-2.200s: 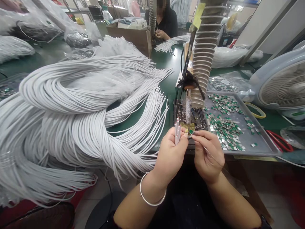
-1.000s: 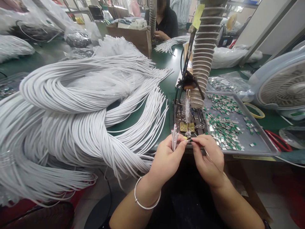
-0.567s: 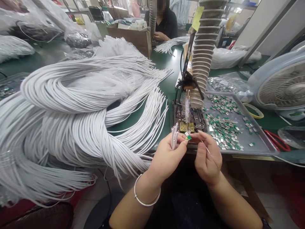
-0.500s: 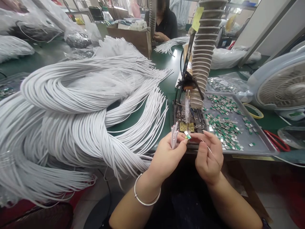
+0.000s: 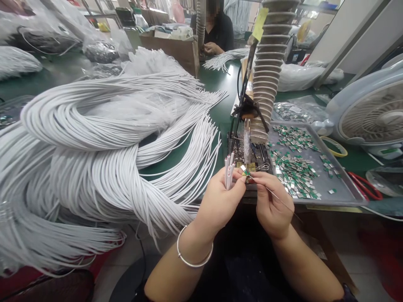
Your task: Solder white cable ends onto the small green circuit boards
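Between the hands, one small green-and-silver tab (image 5: 246,172) sat at the fingertips, though which hand gripped it could not be told. The left hand (image 5: 218,203), closed, pinched roughly four white cable ends (image 5: 228,172) upright, apparently keeping their tips together. The nearly closed right hand (image 5: 273,205) held one thin wire (image 5: 281,201). Right of the hands, a metal tray (image 5: 343,197) held too many tabs to count.

Even lt, soft shadows, warped edges

Bare left hand (image 5: 220,212); thin silver bangle (image 5: 192,266) on wrist; dark top (image 5: 242,268).
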Demonstrator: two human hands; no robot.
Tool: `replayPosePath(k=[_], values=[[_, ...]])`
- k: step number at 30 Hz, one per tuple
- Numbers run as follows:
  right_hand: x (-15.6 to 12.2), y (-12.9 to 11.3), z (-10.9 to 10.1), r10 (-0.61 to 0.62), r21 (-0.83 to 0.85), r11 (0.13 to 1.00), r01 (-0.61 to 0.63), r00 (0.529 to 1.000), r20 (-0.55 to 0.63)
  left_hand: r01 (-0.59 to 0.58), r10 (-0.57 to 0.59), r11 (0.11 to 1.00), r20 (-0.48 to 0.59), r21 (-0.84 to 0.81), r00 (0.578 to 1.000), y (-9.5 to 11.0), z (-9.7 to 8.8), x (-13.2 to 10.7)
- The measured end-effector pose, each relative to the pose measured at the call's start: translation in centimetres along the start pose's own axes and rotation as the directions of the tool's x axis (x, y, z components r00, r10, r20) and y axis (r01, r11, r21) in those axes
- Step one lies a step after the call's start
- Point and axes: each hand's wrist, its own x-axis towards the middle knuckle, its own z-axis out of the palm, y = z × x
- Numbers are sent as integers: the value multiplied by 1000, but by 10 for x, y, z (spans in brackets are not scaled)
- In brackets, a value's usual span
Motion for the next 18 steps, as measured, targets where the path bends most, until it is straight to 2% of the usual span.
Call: replayPosePath(k=[18], values=[[7,-5,1,-50,-48,998,49,999,-7,-46,46,999,-14,0,999,3,0,-1]])
